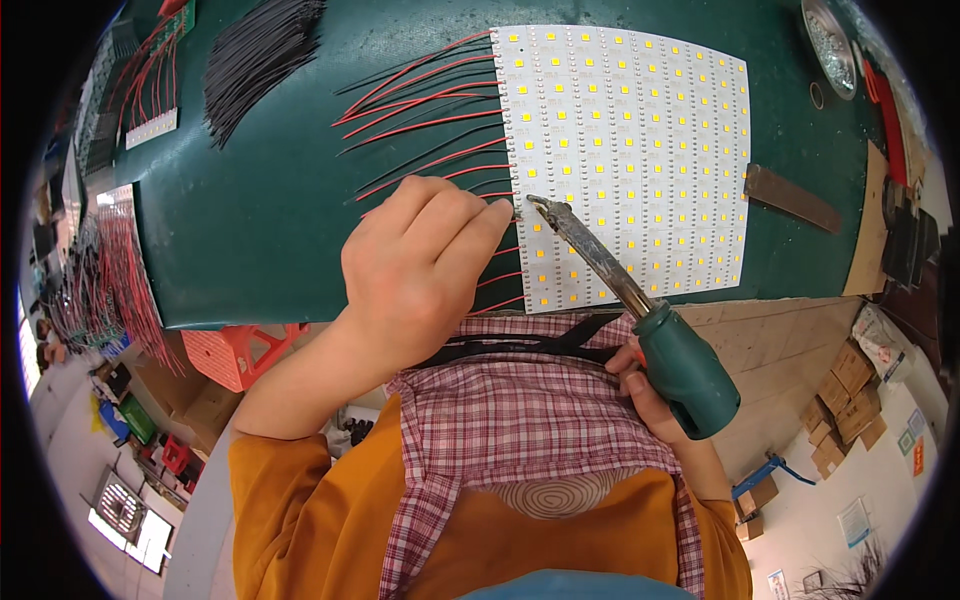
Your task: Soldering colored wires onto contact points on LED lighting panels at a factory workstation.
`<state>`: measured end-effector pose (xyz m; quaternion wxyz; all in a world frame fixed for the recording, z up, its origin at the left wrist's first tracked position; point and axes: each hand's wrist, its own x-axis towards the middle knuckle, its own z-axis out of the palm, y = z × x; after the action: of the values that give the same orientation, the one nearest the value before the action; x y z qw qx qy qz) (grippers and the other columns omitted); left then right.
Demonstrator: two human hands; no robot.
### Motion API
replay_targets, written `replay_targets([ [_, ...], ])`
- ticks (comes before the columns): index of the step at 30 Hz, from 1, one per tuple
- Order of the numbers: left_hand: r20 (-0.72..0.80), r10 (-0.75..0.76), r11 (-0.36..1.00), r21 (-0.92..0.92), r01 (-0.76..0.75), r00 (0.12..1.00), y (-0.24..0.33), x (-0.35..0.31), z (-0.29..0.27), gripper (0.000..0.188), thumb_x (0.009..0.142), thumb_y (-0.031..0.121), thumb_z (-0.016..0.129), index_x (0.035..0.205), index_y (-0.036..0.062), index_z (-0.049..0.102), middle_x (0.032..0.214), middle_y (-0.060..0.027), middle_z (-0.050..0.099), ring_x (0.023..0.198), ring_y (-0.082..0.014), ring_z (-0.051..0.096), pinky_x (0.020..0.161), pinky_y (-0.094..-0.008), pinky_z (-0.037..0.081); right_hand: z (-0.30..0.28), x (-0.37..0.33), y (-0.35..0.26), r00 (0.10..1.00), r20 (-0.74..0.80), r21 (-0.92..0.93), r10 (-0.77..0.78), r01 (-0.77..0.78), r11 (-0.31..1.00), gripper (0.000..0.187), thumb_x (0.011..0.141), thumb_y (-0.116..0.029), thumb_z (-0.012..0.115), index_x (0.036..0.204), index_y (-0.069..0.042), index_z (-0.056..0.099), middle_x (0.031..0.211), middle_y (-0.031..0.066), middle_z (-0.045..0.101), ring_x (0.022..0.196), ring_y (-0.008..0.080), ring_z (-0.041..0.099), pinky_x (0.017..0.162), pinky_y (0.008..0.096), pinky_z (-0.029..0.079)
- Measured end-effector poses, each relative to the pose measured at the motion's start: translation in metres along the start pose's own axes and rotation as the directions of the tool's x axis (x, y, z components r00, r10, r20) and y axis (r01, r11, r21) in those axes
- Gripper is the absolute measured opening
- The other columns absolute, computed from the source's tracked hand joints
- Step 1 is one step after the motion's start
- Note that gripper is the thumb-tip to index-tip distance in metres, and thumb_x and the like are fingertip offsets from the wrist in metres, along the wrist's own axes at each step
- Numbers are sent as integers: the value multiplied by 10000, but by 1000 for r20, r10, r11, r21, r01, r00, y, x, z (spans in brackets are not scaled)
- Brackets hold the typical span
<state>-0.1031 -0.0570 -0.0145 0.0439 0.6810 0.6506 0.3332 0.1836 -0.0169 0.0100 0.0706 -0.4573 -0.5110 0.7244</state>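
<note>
A white LED panel [640, 130] with rows of yellow chips lies on the green tabletop. Red and black wires [430, 118] stick out from its left edge. My left hand [420, 255] is closed in a pinch at that edge, its fingertips by a wire end; the wire itself is mostly hidden under the fingers. In my right hand [645, 390] is a soldering iron [605, 265] with a green handle, which covers part of the fingers. The iron's dark tip rests at the panel's left edge, just right of my left fingertips.
A bundle of black wires [255, 65] lies at the back left. Boards with red wires [125, 250] sit along the left edge. Right of the panel are a flat metal bar [793, 198] and, farther back, a metal bowl [830, 50]. A red stool [240, 355] stands below the table.
</note>
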Motion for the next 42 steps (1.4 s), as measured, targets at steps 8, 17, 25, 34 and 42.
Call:
replay_targets([
  [8, 23, -5, 998, 62, 4, 1000, 1, -5, 5, 269, 638, -61, 693, 899, 0, 692, 762, -63, 606, 726, -224, 616, 600, -307, 518, -8, 4, 12, 954, 134, -446, -269, 301, 843, 285, 954, -202, 616, 1204, -86, 544, 938, 115, 652, 703, 101, 557, 657, 267, 477],
  [17, 27, 5, 995, 101, -8, 1000, 2, -5, 7, 263, 630, -51, 700, 886, 7, 693, 750, -50, 595, 718, -210, 613, 591, -292, 518, -5, 3, 6, 987, 73, -316, -141, 157, 936, 205, 937, -188, 620, 1072, -38, 587, 901, 91, 654, 697, 100, 558, 653, 266, 472],
  [25, 34, 25, 989, 146, -30, 999, 2, -5, 8, 248, 636, -38, 697, 878, 14, 694, 759, -45, 603, 716, -206, 613, 582, -289, 513, -12, 3, 6, 948, 239, -674, -211, 318, 666, 223, 927, -154, 618, 1113, -41, 569, 879, 95, 643, 706, 115, 565, 667, 267, 478],
  [34, 53, 15, 984, 179, -25, 998, 1, -6, 10, 237, 645, -24, 705, 877, 30, 701, 770, -39, 616, 730, -207, 620, 580, -285, 510, -5, 4, 0, 992, 98, -225, -84, 104, 969, 206, 942, -204, 597, 1071, -45, 568, 921, 86, 638, 694, 106, 565, 658, 259, 489],
  [42, -50, 33, 999, 12, -32, 998, -8, -3, -1, 250, 624, -5, 653, 872, 14, 674, 780, -57, 581, 727, -218, 594, 568, -321, 487, -11, -1, 7, 995, 56, -119, -87, 93, 989, 246, 928, -204, 623, 1091, -25, 576, 920, 76, 649, 696, 95, 555, 658, 261, 487],
])
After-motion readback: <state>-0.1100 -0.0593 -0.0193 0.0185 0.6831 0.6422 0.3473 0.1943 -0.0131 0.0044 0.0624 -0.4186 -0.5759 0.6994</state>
